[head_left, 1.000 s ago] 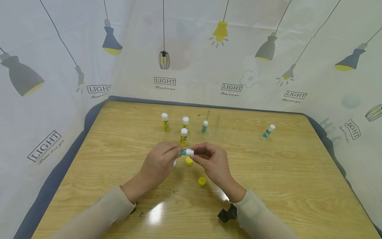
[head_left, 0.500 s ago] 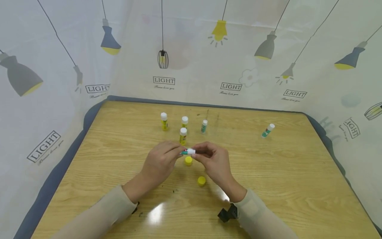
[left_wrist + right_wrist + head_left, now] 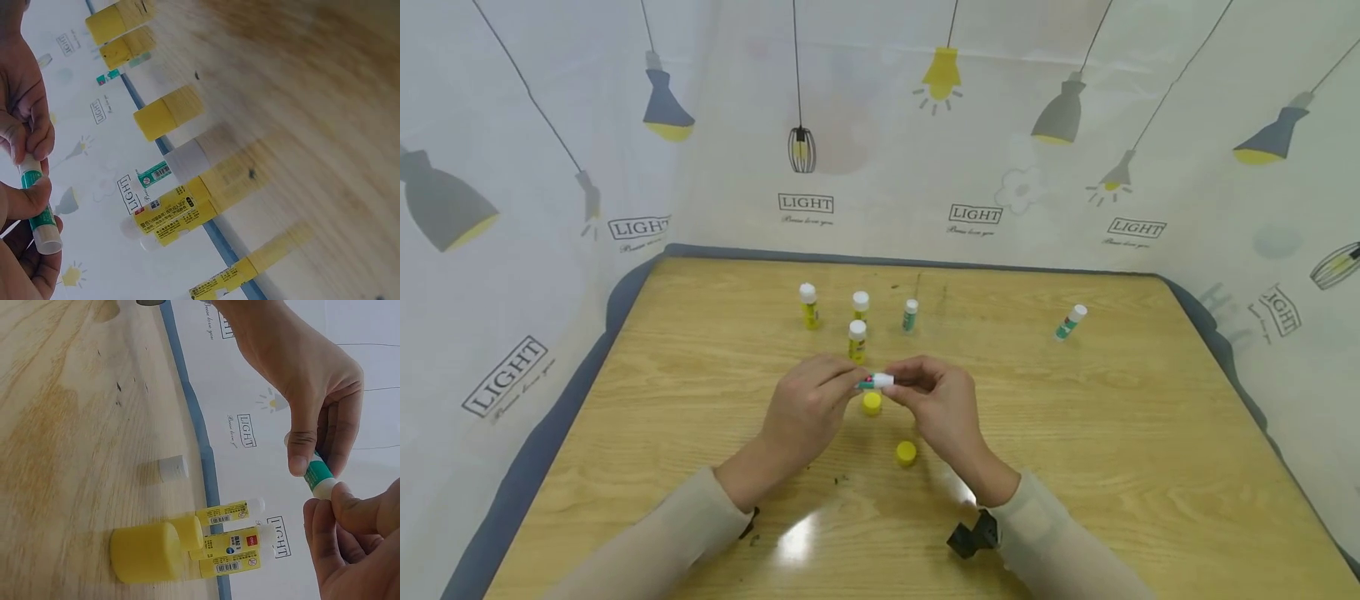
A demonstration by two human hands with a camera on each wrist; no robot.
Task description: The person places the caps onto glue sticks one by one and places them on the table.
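Observation:
A small green-and-white glue stick [image 3: 876,381] is held level between both hands, above the table. My left hand [image 3: 808,404] grips its green body [image 3: 42,217] between thumb and fingers, a white end sticking out past them in the left wrist view. At the opposite end, my right hand [image 3: 942,404] pinches the white part [image 3: 323,488] between thumb and fingertips. Below the hands lie two yellow caps [image 3: 872,404] on the wood. A white cap [image 3: 173,469] shows in the wrist views but is hidden in the head view.
Yellow glue sticks with white tops [image 3: 809,306] stand beyond the hands, the nearest [image 3: 857,341] just past the fingers. A small green glue stick [image 3: 910,316] is beside them, another [image 3: 1071,322] far right. A patterned curtain [image 3: 880,167] hangs behind the wooden table [image 3: 1112,433].
Both hands keep their hold on the glue stick, which has shifted very slightly right. The white cap seen beside the left hand one second ago is now covered. The head view has shifted a little.

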